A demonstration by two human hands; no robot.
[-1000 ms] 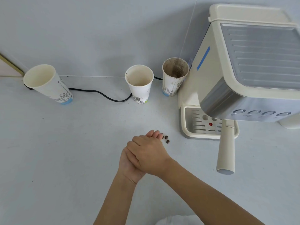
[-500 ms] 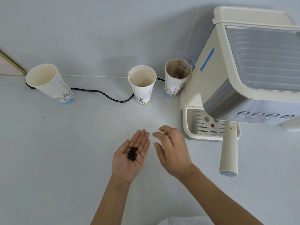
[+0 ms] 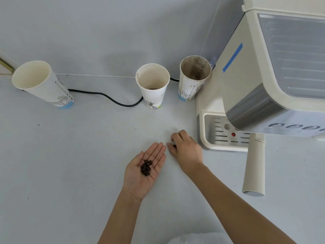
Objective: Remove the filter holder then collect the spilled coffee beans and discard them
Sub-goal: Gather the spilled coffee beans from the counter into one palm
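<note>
Head view: three paper cups (image 3: 152, 85) stand far along the grey wall, a black cable (image 3: 112, 99) behind them, beside the cream coffee machine (image 3: 263, 71) at right. On the matte desk (image 3: 61, 164), the left hand (image 3: 144, 170) lies flat open, cradling dark coffee beans (image 3: 146, 167); right hand (image 3: 186, 148) fingers pinch one bean just beyond.

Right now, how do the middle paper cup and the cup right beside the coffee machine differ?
The middle cup is pale and fairly clean inside, with only something dark at the bottom; the cup by the machine is smeared brown all over its inner wall. The middle cup stands apart on the counter, while the other sits right against the coffee machine. Both are upright white paper cups with printed drawings.
</note>
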